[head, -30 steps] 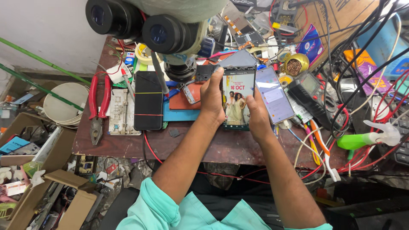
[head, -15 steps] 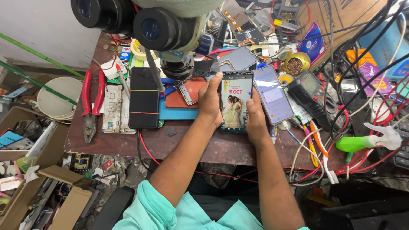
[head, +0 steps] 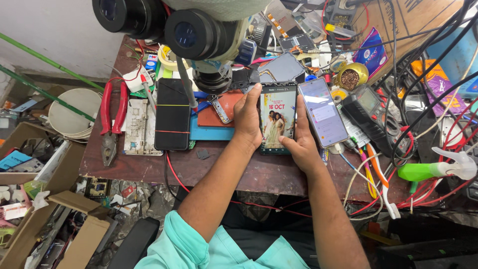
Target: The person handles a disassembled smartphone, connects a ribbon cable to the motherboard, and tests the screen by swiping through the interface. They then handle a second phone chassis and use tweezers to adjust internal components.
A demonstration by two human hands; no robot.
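Though half hidden by both hands' grip, lit phone, edges and back unseen.

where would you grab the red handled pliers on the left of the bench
Grip the red pliers by the two red handles, coming from above at the far end. They lie flat with the handles spread slightly and the bare metal jaws toward the near edge of the table, beside the white board.

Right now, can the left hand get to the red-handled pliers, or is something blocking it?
Probably yes, once freed. The left hand is clasped on the lit phone. The red-handled pliers lie uncovered on the bench, beyond the dark phone lying flat; nothing tall stands between.
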